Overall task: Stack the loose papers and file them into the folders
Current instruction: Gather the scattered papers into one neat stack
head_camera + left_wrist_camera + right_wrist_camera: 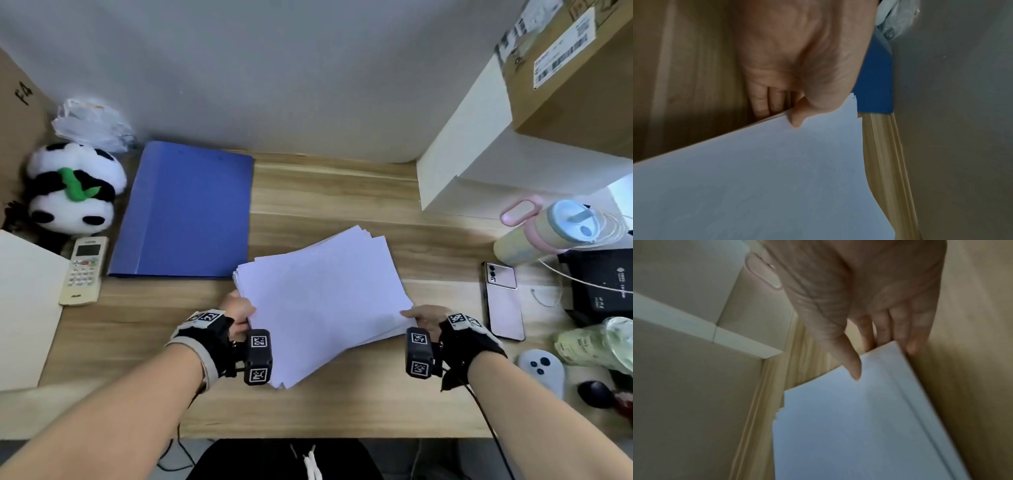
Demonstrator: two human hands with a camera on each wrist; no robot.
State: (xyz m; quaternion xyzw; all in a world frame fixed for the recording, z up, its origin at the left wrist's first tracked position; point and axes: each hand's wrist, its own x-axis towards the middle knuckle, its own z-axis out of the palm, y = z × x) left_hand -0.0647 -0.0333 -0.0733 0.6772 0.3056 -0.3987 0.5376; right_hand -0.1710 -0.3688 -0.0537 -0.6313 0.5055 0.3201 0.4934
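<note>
A stack of white papers (322, 301) is held over the middle of the wooden desk (335, 192), its far corners slightly fanned. My left hand (239, 311) pinches the stack's left edge, thumb on top (796, 120) and fingers beneath. My right hand (423, 318) pinches the right near corner the same way, thumb (854, 368) on the top sheet and fingers under the edge. The papers (756, 178) (859, 426) fill both wrist views. A closed blue folder (186, 209) lies flat at the back left of the desk, just beyond the stack's left corner.
A panda plush (73, 188), a remote control (84, 270) and a cardboard sheet (24, 308) sit at the left. White boxes (479, 164) and a brown carton (575, 68) stand at the back right. A phone (503, 301), a pink bottle (548, 233) and other clutter crowd the right side.
</note>
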